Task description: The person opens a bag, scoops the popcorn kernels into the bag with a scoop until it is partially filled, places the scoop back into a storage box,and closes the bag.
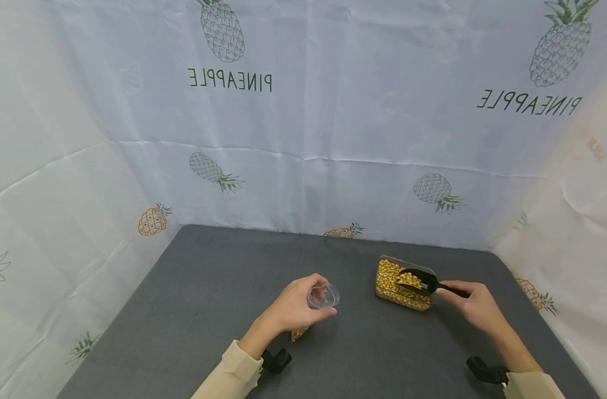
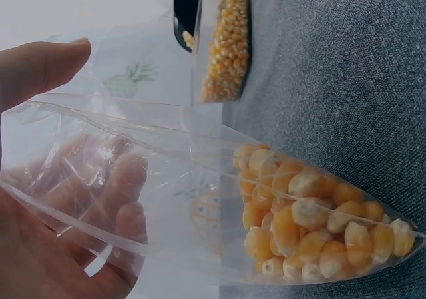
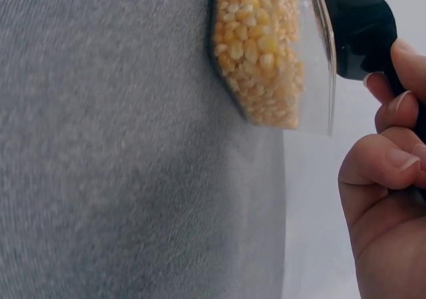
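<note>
In the head view my left hand holds a clear plastic bag by its top, the mouth spread round. Corn kernels fill the bag's pointed lower end in the left wrist view. There the thumb stands apart from the film and the other fingers show through it. My right hand grips the handle of a black scoop heaped with kernels. The scoop is over a clear rectangular container of corn, its tip at the kernels. In the right wrist view curled fingers wrap the handle.
A dark grey cloth-covered table lies beneath both hands. White curtains with pineapple prints stand behind and at both sides. Black wrist mounts sit near each sleeve.
</note>
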A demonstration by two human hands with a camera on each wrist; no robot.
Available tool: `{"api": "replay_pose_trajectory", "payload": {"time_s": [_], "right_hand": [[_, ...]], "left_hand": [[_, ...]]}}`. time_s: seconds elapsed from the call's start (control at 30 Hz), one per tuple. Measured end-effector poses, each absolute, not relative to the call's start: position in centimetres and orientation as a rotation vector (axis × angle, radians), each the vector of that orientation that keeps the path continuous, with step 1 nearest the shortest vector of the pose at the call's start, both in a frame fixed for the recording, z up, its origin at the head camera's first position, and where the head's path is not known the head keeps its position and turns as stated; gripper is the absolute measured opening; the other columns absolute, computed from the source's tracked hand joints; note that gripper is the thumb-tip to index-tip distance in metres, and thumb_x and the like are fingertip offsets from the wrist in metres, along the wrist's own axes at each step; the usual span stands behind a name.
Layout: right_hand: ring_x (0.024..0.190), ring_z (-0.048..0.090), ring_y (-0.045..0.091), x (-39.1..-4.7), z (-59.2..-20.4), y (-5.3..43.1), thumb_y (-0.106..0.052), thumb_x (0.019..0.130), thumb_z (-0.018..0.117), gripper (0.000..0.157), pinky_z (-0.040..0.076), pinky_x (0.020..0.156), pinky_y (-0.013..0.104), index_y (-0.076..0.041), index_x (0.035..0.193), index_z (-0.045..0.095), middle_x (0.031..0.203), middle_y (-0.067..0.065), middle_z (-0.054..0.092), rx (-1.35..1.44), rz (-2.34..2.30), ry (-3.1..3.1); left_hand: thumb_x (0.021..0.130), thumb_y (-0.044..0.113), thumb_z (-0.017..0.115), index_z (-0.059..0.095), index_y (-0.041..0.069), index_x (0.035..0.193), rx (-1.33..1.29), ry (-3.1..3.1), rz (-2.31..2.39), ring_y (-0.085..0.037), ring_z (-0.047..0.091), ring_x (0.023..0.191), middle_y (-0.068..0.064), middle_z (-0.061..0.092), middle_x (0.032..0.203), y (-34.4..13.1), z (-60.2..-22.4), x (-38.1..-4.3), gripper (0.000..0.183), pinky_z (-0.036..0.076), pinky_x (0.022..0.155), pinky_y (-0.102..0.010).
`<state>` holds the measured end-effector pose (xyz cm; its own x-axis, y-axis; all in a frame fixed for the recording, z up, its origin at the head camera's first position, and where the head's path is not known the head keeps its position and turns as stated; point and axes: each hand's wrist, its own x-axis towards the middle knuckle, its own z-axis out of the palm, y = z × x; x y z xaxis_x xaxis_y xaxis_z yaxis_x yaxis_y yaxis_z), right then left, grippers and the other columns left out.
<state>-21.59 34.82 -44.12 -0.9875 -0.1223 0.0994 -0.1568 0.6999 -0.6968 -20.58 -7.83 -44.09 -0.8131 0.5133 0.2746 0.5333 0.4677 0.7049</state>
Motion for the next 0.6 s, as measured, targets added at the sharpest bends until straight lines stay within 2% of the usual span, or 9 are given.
{"api": "replay_pose_trajectory", "payload": {"time_s": [0.07, 0.1, 0.2, 0.3, 0.37, 0.43, 0.47, 0.53, 0.6], "right_hand": [[0.061, 0.054, 0.024, -21.6, -44.0, 34.6, -0.031, 0.101, 0.066, 0.050, 0.045, 0.055, 0.035, 0.007, 0.133, 0.062, 0.106, 0.021, 0.069, 0.219, 1.209, -2.848], [0.055, 0.047, 0.021, -21.6, -43.9, 34.5, -0.031, 0.101, 0.066, 0.051, 0.042, 0.053, 0.035, 0.008, 0.133, 0.061, 0.096, 0.017, 0.068, 0.211, 1.233, -2.846], [0.051, 0.043, 0.016, -21.6, -43.8, 34.0, -0.032, 0.101, 0.066, 0.052, 0.041, 0.052, 0.034, 0.008, 0.134, 0.061, 0.075, 0.012, 0.062, 0.209, 1.250, -2.843], [0.055, 0.050, 0.016, -21.5, -43.5, 33.5, -0.032, 0.101, 0.066, 0.051, 0.043, 0.054, 0.034, 0.007, 0.134, 0.061, 0.082, 0.019, 0.066, 0.228, 1.234, -2.843], [0.059, 0.053, 0.020, -21.5, -43.2, 33.1, -0.031, 0.101, 0.066, 0.050, 0.045, 0.058, 0.035, 0.007, 0.134, 0.062, 0.100, 0.026, 0.068, 0.247, 1.220, -2.840], [0.078, 0.064, 0.030, -21.4, -43.0, 32.7, -0.030, 0.101, 0.066, 0.048, 0.052, 0.068, 0.040, 0.007, 0.132, 0.063, 0.121, 0.031, 0.064, 0.284, 1.195, -2.827], [0.089, 0.066, 0.036, -21.3, -42.9, 32.5, -0.030, 0.101, 0.066, 0.047, 0.054, 0.073, 0.045, 0.007, 0.131, 0.064, 0.126, 0.033, 0.062, 0.300, 1.189, -2.820], [0.103, 0.063, 0.048, -21.2, -42.8, 32.1, -0.028, 0.101, 0.067, 0.046, 0.053, 0.082, 0.056, 0.006, 0.131, 0.064, 0.128, 0.033, 0.061, 0.323, 1.190, -2.814], [0.123, 0.052, 0.055, -21.0, -42.6, 31.7, -0.026, 0.101, 0.067, 0.043, 0.047, 0.091, 0.066, 0.006, 0.130, 0.065, 0.133, 0.033, 0.059, 0.357, 1.176, -2.806]], "left_hand": [[0.090, 0.041, 0.077, 0.063, 0.011, 0.122, -0.952, -2.670, -1.300, -0.005, 0.059, 0.084, -0.003, 0.066, 0.098, -7.8, -44.1, -20.6, 0.046, 0.053, 0.073, -0.025], [0.090, 0.041, 0.077, 0.063, 0.011, 0.122, -0.952, -2.670, -1.298, -0.005, 0.059, 0.084, -0.003, 0.066, 0.098, -7.8, -44.1, -20.6, 0.046, 0.053, 0.074, -0.025], [0.091, 0.041, 0.077, 0.063, 0.011, 0.122, -0.952, -2.667, -1.291, -0.006, 0.059, 0.085, -0.003, 0.066, 0.098, -7.9, -44.1, -20.6, 0.046, 0.053, 0.074, -0.026], [0.090, 0.041, 0.077, 0.063, 0.011, 0.122, -0.952, -2.665, -1.280, -0.006, 0.059, 0.085, -0.002, 0.066, 0.098, -7.8, -44.1, -20.6, 0.046, 0.053, 0.075, -0.028], [0.090, 0.041, 0.077, 0.063, 0.012, 0.122, -0.951, -2.667, -1.280, -0.006, 0.059, 0.085, -0.002, 0.066, 0.098, -7.8, -44.1, -20.6, 0.045, 0.053, 0.076, -0.028], [0.090, 0.042, 0.077, 0.063, 0.012, 0.122, -0.947, -2.670, -1.281, -0.006, 0.058, 0.085, -0.001, 0.065, 0.097, -7.9, -44.1, -20.6, 0.045, 0.052, 0.076, -0.028], [0.090, 0.042, 0.077, 0.063, 0.013, 0.122, -0.945, -2.671, -1.282, -0.006, 0.059, 0.085, 0.000, 0.065, 0.097, -7.9, -44.1, -20.6, 0.045, 0.052, 0.076, -0.028], [0.090, 0.042, 0.077, 0.063, 0.013, 0.122, -0.940, -2.677, -1.287, -0.006, 0.059, 0.086, 0.002, 0.064, 0.097, -7.9, -44.1, -20.6, 0.045, 0.053, 0.076, -0.028], [0.090, 0.042, 0.077, 0.063, 0.013, 0.122, -0.937, -2.680, -1.290, -0.006, 0.059, 0.086, 0.004, 0.063, 0.097, -7.8, -44.1, -20.6, 0.045, 0.053, 0.076, -0.028]]}}
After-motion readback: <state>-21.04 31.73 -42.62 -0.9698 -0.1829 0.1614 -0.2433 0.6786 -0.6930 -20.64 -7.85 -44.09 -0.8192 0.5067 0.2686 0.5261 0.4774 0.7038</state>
